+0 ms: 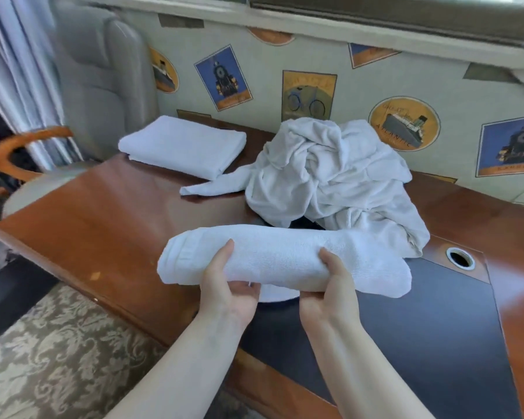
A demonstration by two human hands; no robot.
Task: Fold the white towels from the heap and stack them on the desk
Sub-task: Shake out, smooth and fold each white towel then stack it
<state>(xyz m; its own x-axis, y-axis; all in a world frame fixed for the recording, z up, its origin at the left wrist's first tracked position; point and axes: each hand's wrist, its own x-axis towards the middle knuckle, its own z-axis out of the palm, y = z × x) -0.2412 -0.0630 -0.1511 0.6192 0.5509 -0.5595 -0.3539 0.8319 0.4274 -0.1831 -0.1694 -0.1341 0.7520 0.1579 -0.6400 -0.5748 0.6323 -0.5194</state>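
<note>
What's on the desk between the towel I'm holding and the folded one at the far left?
Mostly bare wooden desk in the head view; only a loose tail of the heap reaches in near the folded towel.

A white folded towel, doubled into a long thick band, is held level above the near part of the table, its ends sticking out past both sides of the grip. Behind it the heap of crumpled white towels sits on the table, one twisted corner trailing left. At the far left corner lies a flat, neatly folded towel.
</note>
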